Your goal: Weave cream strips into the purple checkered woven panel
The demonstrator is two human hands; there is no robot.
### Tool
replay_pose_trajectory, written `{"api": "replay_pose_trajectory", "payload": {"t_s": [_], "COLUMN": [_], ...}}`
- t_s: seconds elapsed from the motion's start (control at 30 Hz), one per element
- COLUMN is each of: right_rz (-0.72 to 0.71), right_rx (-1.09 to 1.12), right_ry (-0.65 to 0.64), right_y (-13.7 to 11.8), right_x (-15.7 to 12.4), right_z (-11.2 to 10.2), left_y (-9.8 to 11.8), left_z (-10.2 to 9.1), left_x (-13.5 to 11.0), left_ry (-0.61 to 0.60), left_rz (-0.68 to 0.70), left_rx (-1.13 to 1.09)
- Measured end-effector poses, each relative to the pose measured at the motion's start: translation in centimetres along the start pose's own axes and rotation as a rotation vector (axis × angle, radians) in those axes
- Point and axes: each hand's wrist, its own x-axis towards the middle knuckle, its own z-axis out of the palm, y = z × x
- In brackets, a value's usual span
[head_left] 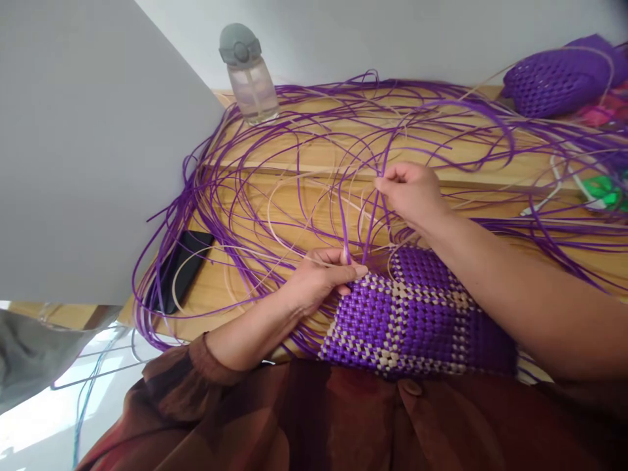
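Observation:
A woven piece (426,320) in purple with beige checks lies against my body at the front of the table, and long loose strands run out from its edges. My left hand (326,275) pinches its upper left corner, the thumb lying on the weave where strands come out. Up and to the right, my right hand (412,190) is closed, thumb against forefinger, on a purple strand (373,216) that rises from near that corner. The other fingers of my right hand are curled in. Part of the weave is hidden behind my right forearm.
A water bottle (252,82) with a grey lid stands at the back left. A black phone (189,268) lies under strands on the left. Purple netted work (559,82), a white cable (544,196) and a green item (603,191) are at the right. A grey panel (98,150) borders the left.

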Motion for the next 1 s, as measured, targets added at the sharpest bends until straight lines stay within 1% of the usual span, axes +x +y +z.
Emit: {"api": "replay_pose_trajectory", "payload": {"t_s": [0.03,0.07,0.2,0.27,0.33,0.4,0.47,0.53,0.6,0.67,0.73,0.8,0.83,0.9,0.93,1.0], "right_rz": [0.023,0.050,0.236,0.293,0.309,0.327,0.353,0.377,0.383,0.342,0.274,0.192,0.140,-0.113,-0.244,-0.430], "right_rx": [0.030,0.075,0.305,0.372,0.397,0.397,0.389,0.378,0.365,0.349,0.328,0.274,0.226,-0.083,-0.203,-0.372], "right_ry": [0.036,0.039,-0.088,-0.131,-0.100,-0.032,0.025,0.048,0.062,0.065,0.058,0.031,-0.007,-0.152,-0.208,-0.329], "right_y": [0.3,0.4,-0.4,-1.0,-1.4,-1.2,-0.7,0.2,0.8,1.2,1.1,0.8,0.6,0.4,0.3,0.5], "right_x": [0.6,0.9,0.3,0.0,0.1,0.7,1.5,2.3,2.6,2.1,0.3,-3.0,-5.2,-10.1,-12.5,-16.5], "right_z": [0.1,0.2,0.4,0.4,0.7,1.2,1.8,2.0,1.3,-0.4,-2.8,-5.3,-6.5,-8.4,-9.0,-9.7], "left_y": [-0.1,-0.1,-0.4,-0.4,-0.3,-0.2,-0.2,-0.3,-0.3,-0.1,0.1,0.2,0.2,0.2,0.1,-0.1], "left_z": [0.0,0.0,0.0,0.2,0.5,0.6,0.4,0.1,-0.4,-0.9,-1.2,-1.5,-1.5,-1.5,-1.5,-1.3], "left_x": [0.0,0.0,0.1,0.1,0.2,0.2,0.3,0.4,0.5,0.5,0.5,0.4,0.3,0.2,0.2,0.2], "left_ry": [-0.002,-0.004,0.008,0.017,0.022,0.022,0.024,0.008,-0.044,-0.112,-0.158,-0.181,-0.190,-0.200,-0.196,-0.166], "left_rz": [-0.002,-0.005,0.010,0.010,0.000,0.002,0.019,0.027,0.020,0.006,0.006,0.030,0.048,0.084,0.107,0.175], "left_rx": [0.003,0.001,-0.022,0.016,0.065,0.091,0.108,0.138,0.172,0.206,0.252,0.319,0.355,0.423,0.454,0.515]}}
